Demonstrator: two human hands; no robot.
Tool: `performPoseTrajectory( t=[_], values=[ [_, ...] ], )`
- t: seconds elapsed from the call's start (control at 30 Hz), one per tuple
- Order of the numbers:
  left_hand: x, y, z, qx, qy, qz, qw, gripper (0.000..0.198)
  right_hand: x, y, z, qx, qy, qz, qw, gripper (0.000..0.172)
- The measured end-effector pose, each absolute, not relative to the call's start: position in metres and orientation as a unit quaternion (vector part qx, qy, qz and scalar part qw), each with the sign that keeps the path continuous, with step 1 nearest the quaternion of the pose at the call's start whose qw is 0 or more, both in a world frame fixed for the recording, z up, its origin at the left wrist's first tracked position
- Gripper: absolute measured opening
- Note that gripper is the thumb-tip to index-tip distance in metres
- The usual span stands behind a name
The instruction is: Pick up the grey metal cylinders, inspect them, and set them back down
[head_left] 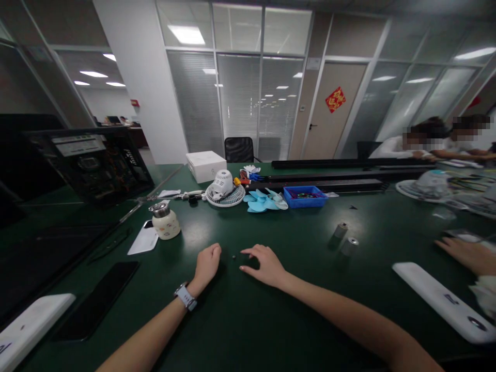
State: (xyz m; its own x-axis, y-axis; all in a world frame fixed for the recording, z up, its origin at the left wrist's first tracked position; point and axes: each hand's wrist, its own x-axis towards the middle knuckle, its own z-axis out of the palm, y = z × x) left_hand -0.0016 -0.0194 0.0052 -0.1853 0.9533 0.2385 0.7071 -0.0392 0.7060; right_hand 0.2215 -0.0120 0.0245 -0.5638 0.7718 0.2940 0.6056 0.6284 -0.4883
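Observation:
On the dark green tabletop lies a tiny dark round piece, too small to name. My right hand is just to its right, thumb and index finger spread apart toward it with nothing between them. To the left of the piece rests my left hand, its fingers curled into a fist. Whatever that fist may hold is hidden. A watch with a pale strap circles my left wrist.
A cream jar stands at left beside a white card and a black phone. Fan parts, blue fan blades and a blue tray lie ahead. Two metal cylinders stand right, near another person's hand.

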Motion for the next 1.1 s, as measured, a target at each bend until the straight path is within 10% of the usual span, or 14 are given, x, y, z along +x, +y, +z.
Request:
performPoseTrajectory(
  t=[0.23,0.6,1.1],
  values=[
    [-0.002,-0.020,0.007,0.631,0.655,0.375,0.179,0.028,0.193,0.005,0.018,-0.413,-0.860,0.167,0.250,0.023],
    [0.000,-0.020,0.006,0.641,0.657,0.352,0.183,0.027,0.471,0.006,0.045,-0.632,-0.628,-0.159,0.425,0.048],
    [0.001,-0.021,0.006,0.642,0.662,0.341,0.179,0.028,0.503,0.013,0.016,-0.671,-0.614,-0.097,0.403,0.047]
  ],
)
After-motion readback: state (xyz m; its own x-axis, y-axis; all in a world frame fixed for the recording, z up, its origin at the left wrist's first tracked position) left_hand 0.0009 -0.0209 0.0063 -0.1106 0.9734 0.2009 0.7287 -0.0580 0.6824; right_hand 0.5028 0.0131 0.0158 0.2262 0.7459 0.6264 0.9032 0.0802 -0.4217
